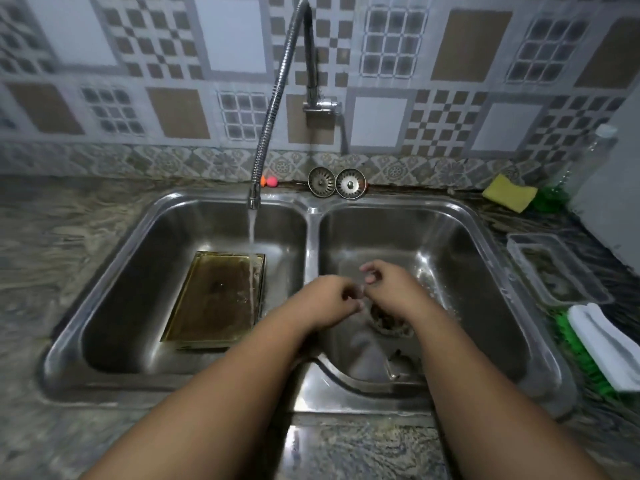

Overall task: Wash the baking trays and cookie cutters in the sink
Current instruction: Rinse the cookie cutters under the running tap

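A golden-brown baking tray [211, 299] lies flat in the left basin of the steel double sink [311, 216]. Water runs from the flexible tap [254, 199] onto the tray's right edge. My left hand [329, 301] and my right hand [388, 287] are close together over the right basin, just above its drain [389, 322]. Both have curled fingers, with the fingertips nearly meeting. I can make out nothing between them. A small metal piece [398, 363] lies on the floor of the right basin near the front; blur hides its shape.
Two sink strainers [336, 182] lean against the wall behind the sink. On the right counter are a yellow sponge [509, 192], a clear plastic container [554, 268], a green-bristled scrub brush [602, 351] and a clear bottle [588, 157]. A small pink-orange object [270, 181] sits behind the tap.
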